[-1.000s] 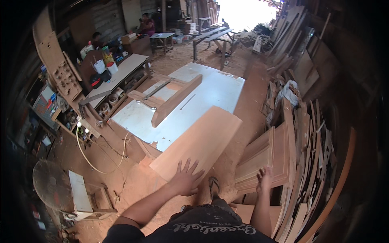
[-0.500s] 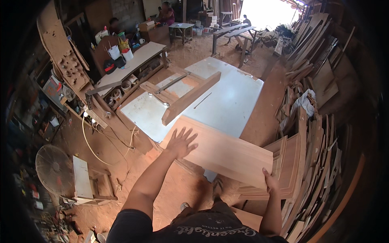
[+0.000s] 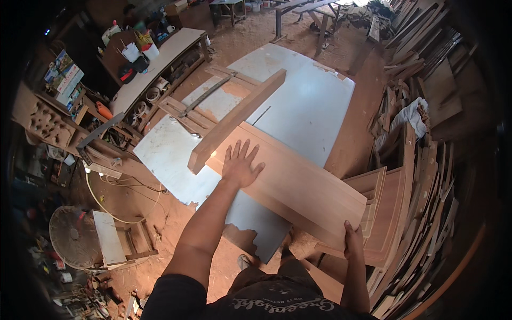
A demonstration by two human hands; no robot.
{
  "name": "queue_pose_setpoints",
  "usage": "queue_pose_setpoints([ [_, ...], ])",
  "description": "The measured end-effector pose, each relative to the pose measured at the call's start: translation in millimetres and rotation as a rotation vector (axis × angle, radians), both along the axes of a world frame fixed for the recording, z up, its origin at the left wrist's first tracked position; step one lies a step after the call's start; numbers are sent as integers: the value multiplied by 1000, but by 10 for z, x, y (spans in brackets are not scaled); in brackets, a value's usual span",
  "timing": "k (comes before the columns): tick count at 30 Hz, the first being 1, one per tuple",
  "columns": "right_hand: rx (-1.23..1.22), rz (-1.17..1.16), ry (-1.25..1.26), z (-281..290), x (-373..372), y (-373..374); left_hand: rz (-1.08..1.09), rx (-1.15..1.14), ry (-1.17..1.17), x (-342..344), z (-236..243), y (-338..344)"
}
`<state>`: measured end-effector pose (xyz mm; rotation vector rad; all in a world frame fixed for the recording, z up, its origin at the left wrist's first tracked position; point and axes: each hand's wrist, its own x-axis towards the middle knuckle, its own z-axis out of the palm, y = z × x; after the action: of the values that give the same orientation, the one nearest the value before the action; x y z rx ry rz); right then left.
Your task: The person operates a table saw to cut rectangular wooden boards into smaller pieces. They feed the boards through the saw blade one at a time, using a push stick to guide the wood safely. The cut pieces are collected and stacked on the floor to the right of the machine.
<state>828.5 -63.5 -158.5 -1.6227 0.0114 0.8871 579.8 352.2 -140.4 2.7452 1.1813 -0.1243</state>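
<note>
A wide, pale wooden board (image 3: 298, 192) lies across the near part of the worn white sheet top (image 3: 314, 112). My left hand (image 3: 241, 165) rests spread flat on the board near its far-left end, fingers apart. My right hand (image 3: 352, 240) grips the board's near right corner, thumb on top. The board's far end meets a thick wooden beam (image 3: 245, 109) joined to a wooden assembly, with a long metal bar (image 3: 208, 95) across it and a hand tool (image 3: 181, 127) beside it. A thin dark rod (image 3: 262, 115) lies on the white sheet.
A workbench (image 3: 159, 60) with buckets stands back left, near a leaning slotted wooden piece (image 3: 50, 120). A fan (image 3: 74, 237) stands low left. Stacked panels (image 3: 392, 208) and offcuts lean along the right. Trestle benches (image 3: 304, 10) stand at the back.
The board has swung round and moved forward to the beam, pushed under my left hand. My right hand, earlier beside the stacked panels, has taken hold of the board's right end.
</note>
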Motion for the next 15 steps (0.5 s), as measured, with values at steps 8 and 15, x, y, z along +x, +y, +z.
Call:
queue_pose_setpoints([
  [8, -138, -29, -35, 8, 543, 366, 15, -62, -34, 586, 20, 333],
  [15, -150, 1, -45, 15, 1062, 717, 13, -57, -27, 1158, -91, 640],
])
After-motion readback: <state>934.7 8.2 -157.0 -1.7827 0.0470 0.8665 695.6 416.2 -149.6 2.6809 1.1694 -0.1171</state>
